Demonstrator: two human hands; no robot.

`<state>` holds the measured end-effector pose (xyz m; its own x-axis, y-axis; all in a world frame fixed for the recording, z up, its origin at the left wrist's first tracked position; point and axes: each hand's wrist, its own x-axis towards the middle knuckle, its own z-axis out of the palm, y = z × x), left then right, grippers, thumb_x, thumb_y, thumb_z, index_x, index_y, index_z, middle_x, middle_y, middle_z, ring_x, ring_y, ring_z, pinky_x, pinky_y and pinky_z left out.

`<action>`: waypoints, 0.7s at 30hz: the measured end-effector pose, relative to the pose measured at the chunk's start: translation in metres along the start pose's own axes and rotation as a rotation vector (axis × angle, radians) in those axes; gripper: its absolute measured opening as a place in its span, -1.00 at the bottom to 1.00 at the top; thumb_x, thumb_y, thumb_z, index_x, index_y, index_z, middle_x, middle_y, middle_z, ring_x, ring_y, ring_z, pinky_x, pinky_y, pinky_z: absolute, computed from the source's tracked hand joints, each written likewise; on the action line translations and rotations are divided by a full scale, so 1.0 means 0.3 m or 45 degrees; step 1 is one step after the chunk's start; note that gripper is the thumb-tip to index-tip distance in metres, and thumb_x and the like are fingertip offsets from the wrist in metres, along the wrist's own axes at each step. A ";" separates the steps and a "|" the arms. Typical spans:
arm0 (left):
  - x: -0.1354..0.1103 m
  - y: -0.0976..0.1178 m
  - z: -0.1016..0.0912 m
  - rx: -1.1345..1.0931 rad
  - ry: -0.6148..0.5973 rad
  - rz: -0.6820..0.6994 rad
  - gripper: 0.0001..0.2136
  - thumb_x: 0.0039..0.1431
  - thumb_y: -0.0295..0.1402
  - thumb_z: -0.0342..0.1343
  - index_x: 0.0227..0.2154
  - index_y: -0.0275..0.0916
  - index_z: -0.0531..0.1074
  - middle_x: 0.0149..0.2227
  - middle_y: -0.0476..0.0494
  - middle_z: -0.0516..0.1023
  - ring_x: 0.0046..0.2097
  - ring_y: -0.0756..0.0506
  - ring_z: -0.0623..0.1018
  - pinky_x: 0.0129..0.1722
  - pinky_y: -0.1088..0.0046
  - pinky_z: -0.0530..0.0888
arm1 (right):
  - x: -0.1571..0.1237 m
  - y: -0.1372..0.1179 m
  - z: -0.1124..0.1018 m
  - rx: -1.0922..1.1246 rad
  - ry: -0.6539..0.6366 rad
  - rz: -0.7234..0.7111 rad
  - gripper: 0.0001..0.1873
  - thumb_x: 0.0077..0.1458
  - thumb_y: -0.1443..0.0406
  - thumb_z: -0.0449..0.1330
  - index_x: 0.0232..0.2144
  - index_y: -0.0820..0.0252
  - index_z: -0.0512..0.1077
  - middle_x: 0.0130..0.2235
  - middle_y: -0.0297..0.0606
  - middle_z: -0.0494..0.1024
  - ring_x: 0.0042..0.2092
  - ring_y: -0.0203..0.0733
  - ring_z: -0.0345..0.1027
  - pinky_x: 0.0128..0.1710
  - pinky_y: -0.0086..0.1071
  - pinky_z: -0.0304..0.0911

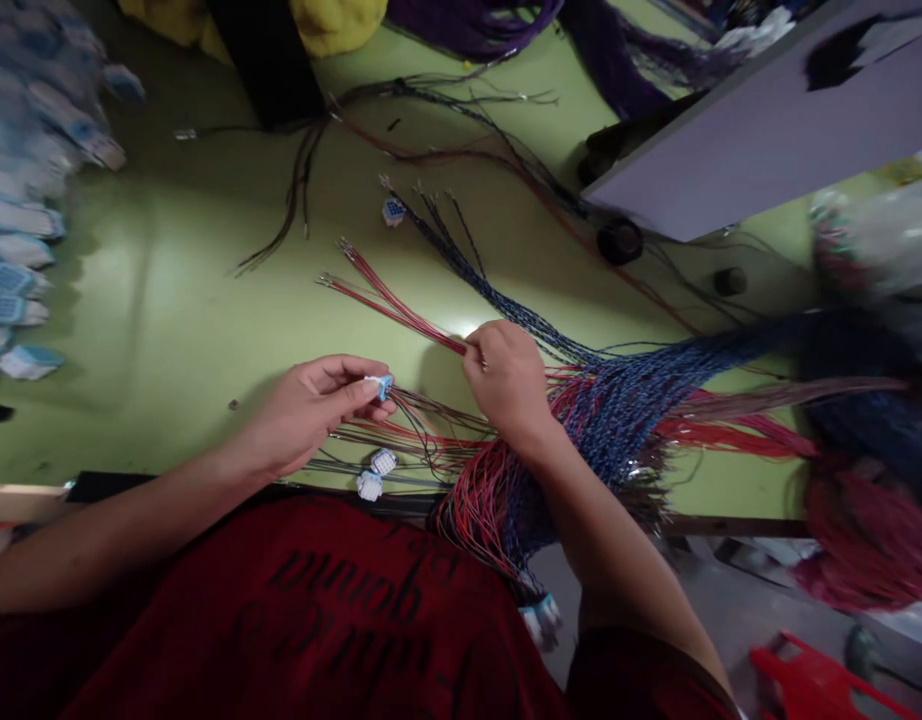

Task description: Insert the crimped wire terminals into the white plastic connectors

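Between the thumb and fingers of my left hand (311, 410) is a small blue and white connector (384, 387), with dark wires running from it to the right. My right hand (510, 380) is closed around a bunch of red wires (401, 312); their metal-tipped ends point up and left over the table. Beyond them lies a bundle of blue-black twisted wires (498, 295), a loose blue connector (393, 211) by its tips. Two white connectors (376, 474) rest below my left hand, near the table edge.
Bagged blue and white connectors (26, 240) crowd the left side. A thick wire bundle (618, 410) spreads to the right and hangs over the front edge. A slanted pale panel (761, 120) stands at the back right. Dark wires (461, 155) and purple coils (468, 25) lie behind.
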<state>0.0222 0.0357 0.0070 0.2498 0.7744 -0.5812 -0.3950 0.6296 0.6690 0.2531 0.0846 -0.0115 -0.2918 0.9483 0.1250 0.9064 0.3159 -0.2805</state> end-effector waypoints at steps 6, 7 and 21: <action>0.003 -0.003 -0.016 -0.002 -0.022 -0.040 -0.81 -0.05 -0.41 0.33 -0.33 -0.31 0.55 -0.39 -0.09 0.63 -0.41 0.00 0.59 -0.30 0.44 0.52 | -0.051 -0.105 -0.141 0.500 0.118 0.098 -0.91 0.09 0.41 0.13 -0.39 0.13 0.41 -0.41 -0.32 0.52 -0.38 -0.26 0.37 -0.30 -0.32 0.30; 0.001 -0.003 -0.013 0.008 -0.037 -0.050 -0.83 -0.04 -0.41 0.33 -0.34 -0.30 0.55 -0.39 -0.09 0.63 -0.41 0.00 0.59 -0.30 0.44 0.52 | -0.055 -0.151 -0.165 0.607 0.043 0.049 -0.90 0.11 0.40 0.14 -0.37 0.12 0.43 -0.38 -0.32 0.54 -0.36 -0.28 0.40 -0.31 -0.35 0.32; -0.002 -0.014 -0.021 -0.017 -0.069 -0.034 -0.86 -0.02 -0.41 0.29 -0.33 -0.27 0.56 -0.41 -0.05 0.61 -0.41 0.01 0.58 -0.31 0.43 0.52 | -0.065 -0.216 -0.075 0.880 -0.173 0.292 -0.90 0.05 0.37 0.16 -0.46 0.18 0.46 -0.52 -0.40 0.44 -0.53 -0.41 0.18 -0.54 -0.46 0.12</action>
<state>0.0181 0.0322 0.0017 0.3082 0.7597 -0.5726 -0.3991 0.6496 0.6471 0.2069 0.0451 0.0256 -0.1939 0.9742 -0.1152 0.5629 0.0143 -0.8264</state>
